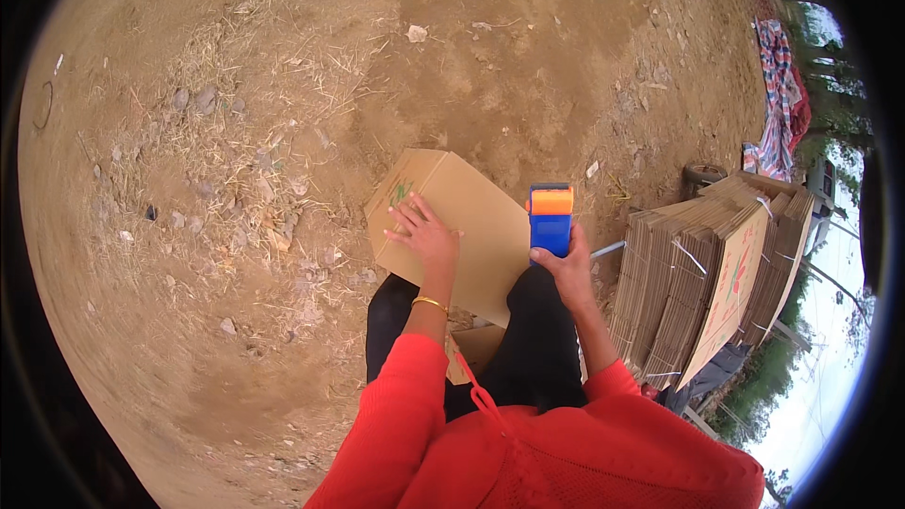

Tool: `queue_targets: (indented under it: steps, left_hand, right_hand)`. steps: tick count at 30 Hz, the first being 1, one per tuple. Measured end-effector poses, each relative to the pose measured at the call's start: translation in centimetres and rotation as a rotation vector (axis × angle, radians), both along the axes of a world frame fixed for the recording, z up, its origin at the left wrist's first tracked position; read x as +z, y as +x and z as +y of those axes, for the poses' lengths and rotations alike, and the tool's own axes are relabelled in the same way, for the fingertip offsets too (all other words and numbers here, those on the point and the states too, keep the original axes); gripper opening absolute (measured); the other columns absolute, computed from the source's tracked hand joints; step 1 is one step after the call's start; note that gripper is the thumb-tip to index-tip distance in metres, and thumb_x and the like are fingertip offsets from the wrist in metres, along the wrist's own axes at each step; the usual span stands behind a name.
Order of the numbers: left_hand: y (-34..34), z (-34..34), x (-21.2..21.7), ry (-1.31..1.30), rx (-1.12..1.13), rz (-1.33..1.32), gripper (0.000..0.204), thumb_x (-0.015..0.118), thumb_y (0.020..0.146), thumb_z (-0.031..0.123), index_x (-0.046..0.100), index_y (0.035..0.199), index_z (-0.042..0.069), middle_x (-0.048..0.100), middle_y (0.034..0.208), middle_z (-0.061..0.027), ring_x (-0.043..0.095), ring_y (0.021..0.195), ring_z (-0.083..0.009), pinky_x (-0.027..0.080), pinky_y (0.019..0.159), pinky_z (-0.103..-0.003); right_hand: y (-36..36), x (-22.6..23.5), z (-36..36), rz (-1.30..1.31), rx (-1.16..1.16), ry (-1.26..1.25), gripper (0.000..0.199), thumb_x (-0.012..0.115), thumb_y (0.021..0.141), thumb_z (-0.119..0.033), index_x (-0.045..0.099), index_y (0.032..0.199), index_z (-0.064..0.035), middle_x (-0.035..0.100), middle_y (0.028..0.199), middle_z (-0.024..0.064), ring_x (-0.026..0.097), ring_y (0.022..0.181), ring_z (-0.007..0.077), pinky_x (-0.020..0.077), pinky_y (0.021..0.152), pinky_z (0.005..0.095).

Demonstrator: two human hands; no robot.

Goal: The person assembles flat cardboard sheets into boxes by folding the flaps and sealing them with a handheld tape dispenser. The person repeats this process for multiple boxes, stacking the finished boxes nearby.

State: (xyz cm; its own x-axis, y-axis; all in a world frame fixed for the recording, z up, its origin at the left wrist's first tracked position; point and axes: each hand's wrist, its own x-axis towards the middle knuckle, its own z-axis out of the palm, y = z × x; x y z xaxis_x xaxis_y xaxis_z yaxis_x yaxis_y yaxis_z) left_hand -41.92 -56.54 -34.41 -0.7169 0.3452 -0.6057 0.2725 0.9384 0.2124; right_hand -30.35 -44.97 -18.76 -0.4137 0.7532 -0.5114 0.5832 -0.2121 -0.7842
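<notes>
A brown cardboard box rests across my thighs, tilted, with green print near its far left corner. My left hand lies flat on the box's left side, fingers spread, a gold bangle on the wrist. My right hand grips a blue and orange tape dispenser at the box's right edge. Red sleeves cover both forearms.
Bundles of flat cardboard sheets tied with straps stand stacked to my right. Beyond them lie a striped cloth and a dark round object. Bare dirt with dry straw and small stones spreads ahead and to the left.
</notes>
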Motion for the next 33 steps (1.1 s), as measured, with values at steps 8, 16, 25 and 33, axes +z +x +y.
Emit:
queue_targets:
  steps: [8,16,25,33]
  left_hand:
    - [0.6,-0.4,-1.2,0.077,0.054,0.093,0.127,0.086,0.054,0.044,0.011,0.147,0.001,0.026,0.145,-0.0272,0.012,0.14,-0.043,0.008,0.104,-0.071]
    - [0.3,-0.3,-0.3,0.138,0.071,0.074,0.121,0.087,0.055,0.038,0.015,0.147,0.005,0.029,0.145,-0.0238,0.019,0.139,-0.039,0.009,0.108,-0.067]
    - [-4.4,-3.9,1.9,0.948,0.302,-0.222,0.054,0.071,0.082,0.032,0.055,0.126,0.006,0.05,0.13,-0.018,0.045,0.124,-0.0289,0.037,0.102,-0.042]
    - [-7.3,-6.5,9.3,1.08,0.208,-0.99,0.025,0.064,0.091,0.025,0.068,0.098,0.001,0.065,0.094,-0.0029,0.058,0.09,-0.0118,0.047,0.084,-0.03]
  right_hand:
    - [-0.5,-2.7,-1.3,0.091,0.117,-0.143,0.056,0.079,0.07,-0.005,0.046,0.115,-0.0026,0.059,0.101,0.005,0.058,0.091,0.0122,0.0483,0.082,0.0274]
    - [0.5,-2.2,-1.2,0.089,0.208,-0.192,0.058,0.08,0.068,-0.004,0.046,0.115,-0.0045,0.058,0.099,0.0044,0.058,0.092,0.0116,0.0483,0.081,0.0267]
    - [0.2,-1.2,-1.3,0.002,0.49,-0.149,0.061,0.081,0.064,-0.009,0.047,0.115,-0.0039,0.06,0.103,0.0078,0.057,0.098,0.0176,0.0451,0.088,0.0316]
    - [-1.1,-0.4,-1.8,-0.171,0.828,-0.088,0.062,0.083,0.064,-0.017,0.046,0.112,-0.0022,0.059,0.099,0.0135,0.058,0.093,0.0233,0.0453,0.084,0.0344]
